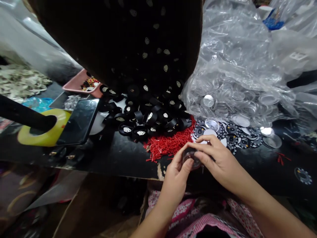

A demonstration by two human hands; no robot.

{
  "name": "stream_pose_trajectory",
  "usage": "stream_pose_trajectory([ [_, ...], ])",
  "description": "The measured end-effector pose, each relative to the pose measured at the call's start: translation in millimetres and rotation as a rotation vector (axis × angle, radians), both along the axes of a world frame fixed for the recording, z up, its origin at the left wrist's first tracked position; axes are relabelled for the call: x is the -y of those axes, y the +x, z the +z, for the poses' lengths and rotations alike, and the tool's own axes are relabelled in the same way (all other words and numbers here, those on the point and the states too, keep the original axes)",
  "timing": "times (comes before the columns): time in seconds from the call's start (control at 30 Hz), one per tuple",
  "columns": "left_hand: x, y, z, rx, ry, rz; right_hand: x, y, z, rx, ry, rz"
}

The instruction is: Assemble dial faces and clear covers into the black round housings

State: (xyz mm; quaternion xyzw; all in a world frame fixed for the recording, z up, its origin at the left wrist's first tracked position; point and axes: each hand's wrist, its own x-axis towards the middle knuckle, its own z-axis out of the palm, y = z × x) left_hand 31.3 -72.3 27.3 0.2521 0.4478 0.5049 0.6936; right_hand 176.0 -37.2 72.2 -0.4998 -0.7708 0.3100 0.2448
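At the table's front edge, both my hands hold a small dark round case [192, 161] that looks glossy on top. My left hand [178, 168] pinches its left side between thumb and fingers. From the right, my right hand [215, 158] curls over it, its thumb and fingers on the rim. The fingers partly hide the case. Just behind my hands lie a heap of thin red plastic pieces [167, 145] and a spread of black-and-white printed dials [232, 138]. Behind the red pieces are piled black round cases [151, 120] with pale inserts.
A dark container [119, 43] leans over the black cases. Clear round covers [230, 99] spill from a plastic bag [237, 39]. On the left are a phone [78, 120], a yellow tape roll [59, 115] and a pink tray [74, 82]. One dial [303, 176] lies far right.
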Motion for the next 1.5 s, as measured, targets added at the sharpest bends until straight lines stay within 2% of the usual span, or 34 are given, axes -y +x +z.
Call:
stream_pose_trajectory([
  [0.1,4.7,0.1,6.2,-0.106,0.051,-0.057,-2.7,-3.6,1.4,0.026,0.069,-0.076],
  [0.23,8.4,2.3,13.4,-0.105,0.067,-0.111,1.1,-10.5,0.4,0.052,0.227,-0.11],
  [0.47,7.6,2.4,17.0,-0.138,0.069,-0.117,3.6,-10.7,-7.5,-0.017,0.259,-0.136],
  [0.6,7.7,0.8,11.5,-0.192,0.056,-0.128,2.1,-7.3,-7.2,0.036,0.167,-0.095],
  [0.7,10.5,-1.1,8.4,-0.28,0.1,-0.187,3.3,-5.4,-6.5,0.128,0.113,-0.061],
  [0.83,8.9,1.0,9.1,-0.441,0.194,-0.25,5.7,-5.1,-14.8,0.126,0.218,-0.112],
  [0.93,3.2,2.6,9.1,-0.506,0.211,-0.278,5.3,-3.5,-21.7,0.08,0.226,-0.132],
  [1.0,7.0,-2.1,6.8,-0.496,0.193,-0.29,4.1,-0.5,-20.9,0.022,0.133,-0.096],
  [1.07,24.3,-15.4,0.7,-0.52,0.169,-0.288,2.6,3.9,-16.1,-0.069,-0.017,-0.007],
  [1.13,54.4,-38.8,-10.3,-0.62,0.141,-0.248,1.1,8.4,-11.1,-0.121,-0.134,0.039],
  [1.17,71.5,-53.5,-16.8,-0.686,0.119,-0.189,0.5,9.7,-9.7,-0.118,-0.164,0.027],
  [1.23,101.1,-84.6,-27.4,-0.898,0.015,0.011,-0.5,8.6,-10.1,-0.081,-0.206,-0.024],
  [1.3,114.0,-109.9,-29.0,-1.177,-0.021,0.227,-1.2,1.1,-12.4,-0.07,-0.245,-0.011],
  [1.33,111.8,-118.1,-25.8,-1.276,0.014,0.305,-1.2,-4.4,-13.2,-0.074,-0.254,0.03],
  [1.4,89.2,-125.1,-14.9,-1.336,0.15,0.349,-0.7,-15.6,-12.9,-0.067,-0.234,0.134],
  [1.5,24.9,-123.5,-1.5,-1.255,0.28,0.268,1.1,-22.9,-10.4,-0.012,-0.165,0.225],
])
